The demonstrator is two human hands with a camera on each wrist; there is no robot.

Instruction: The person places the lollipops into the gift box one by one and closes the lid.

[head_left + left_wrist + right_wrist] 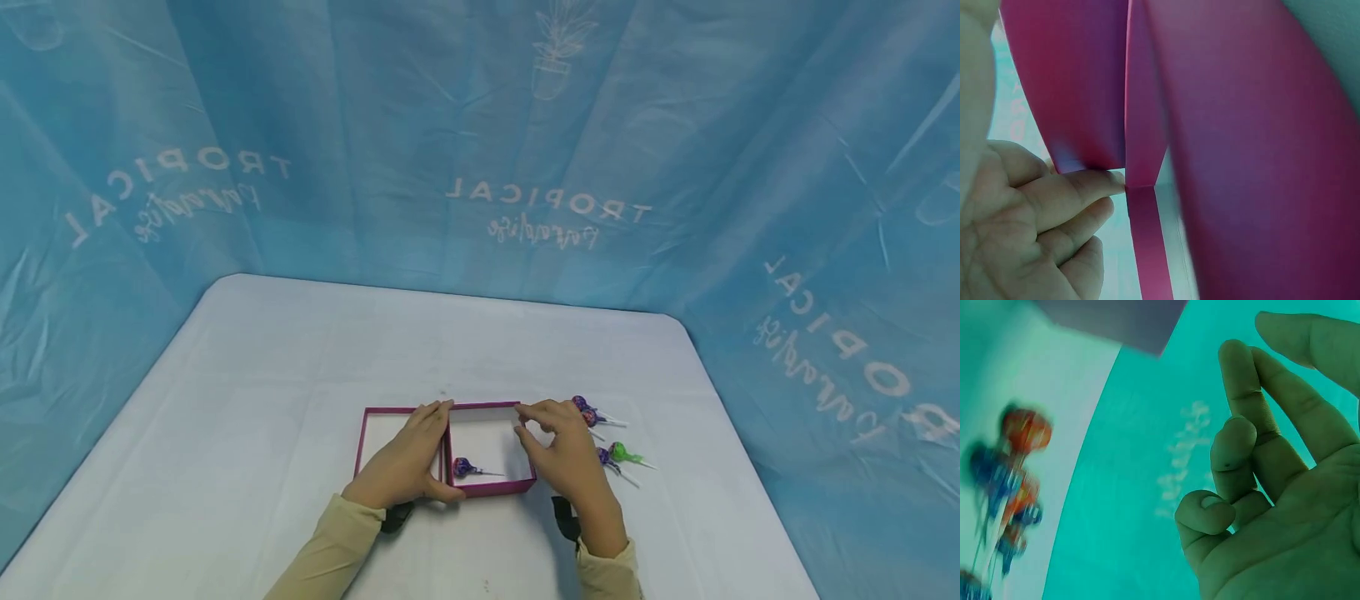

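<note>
Two shallow magenta box halves stand side by side on the white table: the left tray [362, 442] and the right box [491, 487]. One purple lollipop [462, 467] lies inside the right box. My left hand [408, 458] lies across the seam between the halves, fingers along the shared walls and thumb at the front corner. In the left wrist view the left hand's fingertips [1107, 181] touch the magenta wall [1241, 156]. My right hand [558, 442] hovers at the right box's right rim, loosely curled and holding nothing. The right wrist view also shows the right hand [1272, 487] with nothing in it.
Several loose lollipops lie right of the box, among them a green lollipop [618, 452] and a purple lollipop [581, 404]; the same lollipops [1019, 481] are blurred in the right wrist view. A blue printed curtain [480, 167] encloses the table [262, 375] on three sides.
</note>
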